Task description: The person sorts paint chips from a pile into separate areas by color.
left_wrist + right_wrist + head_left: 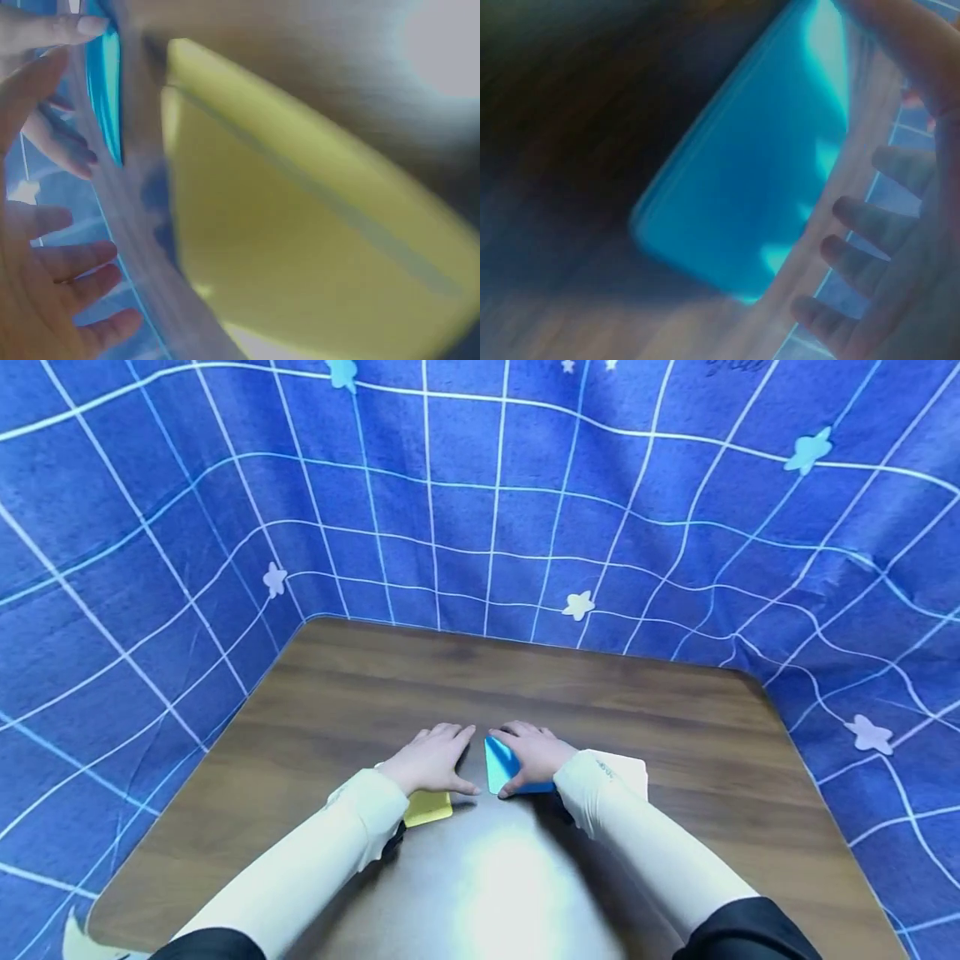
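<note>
Head view: blue flat case (500, 766) lay on the desk (375, 681), right hand (534, 753) over it; left hand (431, 763) over yellow pad (429, 808), left of the case. Both grips released; nothing picked up; start or finish, couldn't tell.

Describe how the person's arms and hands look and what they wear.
The left hand and right hand are bare. White sleeves give way to black cloth higher up. The right sleeve bears a small dark marking near the hand.

Stretches both arms (300, 868) fwd, w/ L hand (431, 762) & R hand (534, 753) nr each other, thumbs (465, 787) apart from fingers (82, 260).
</note>
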The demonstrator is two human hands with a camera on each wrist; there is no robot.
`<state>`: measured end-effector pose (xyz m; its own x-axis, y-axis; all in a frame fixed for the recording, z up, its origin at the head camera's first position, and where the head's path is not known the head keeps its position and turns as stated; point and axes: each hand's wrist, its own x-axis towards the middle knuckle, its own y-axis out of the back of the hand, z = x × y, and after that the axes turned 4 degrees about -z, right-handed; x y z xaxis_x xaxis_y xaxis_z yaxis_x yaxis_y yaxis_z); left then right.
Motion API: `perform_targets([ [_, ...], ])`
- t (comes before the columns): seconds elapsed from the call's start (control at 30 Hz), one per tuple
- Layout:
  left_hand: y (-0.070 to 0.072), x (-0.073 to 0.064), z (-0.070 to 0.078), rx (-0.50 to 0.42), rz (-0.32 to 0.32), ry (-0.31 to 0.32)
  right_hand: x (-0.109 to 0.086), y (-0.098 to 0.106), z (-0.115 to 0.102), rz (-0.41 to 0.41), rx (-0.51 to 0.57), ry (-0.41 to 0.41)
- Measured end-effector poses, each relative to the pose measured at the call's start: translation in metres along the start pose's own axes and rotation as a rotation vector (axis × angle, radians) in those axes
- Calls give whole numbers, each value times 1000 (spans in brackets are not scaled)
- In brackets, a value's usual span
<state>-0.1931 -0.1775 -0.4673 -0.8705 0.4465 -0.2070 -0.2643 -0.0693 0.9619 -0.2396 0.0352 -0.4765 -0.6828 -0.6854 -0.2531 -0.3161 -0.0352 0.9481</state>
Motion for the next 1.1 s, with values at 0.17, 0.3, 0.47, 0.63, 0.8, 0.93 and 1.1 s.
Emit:
perform_targets([
  [0.17, 2, 23, 24, 65, -89, -22, -7, -9, 10, -26, -46, -3],
  [0.3, -9, 28, 31, 80, -148, -23, -9, -14, 11, -36, -14, 0],
  [0.47, -17, 37, 29, 64, -106, -51, -15, -12, 14, -34, -3, -20],
  [0.63, -16, 45, 32, 74, -96, -101, -22, -7, 20, -34, 4, -40],
  [0.8, -15, 43, 34, 84, -102, -179, -22, -9, 25, -16, 11, -15],
  [0.93, -17, 42, 34, 114, -80, -240, -21, -13, 28, -7, 5, -1],
  [1.1, -17, 42, 34, 122, -77, -237, -21, -13, 27, -5, 14, 5],
])
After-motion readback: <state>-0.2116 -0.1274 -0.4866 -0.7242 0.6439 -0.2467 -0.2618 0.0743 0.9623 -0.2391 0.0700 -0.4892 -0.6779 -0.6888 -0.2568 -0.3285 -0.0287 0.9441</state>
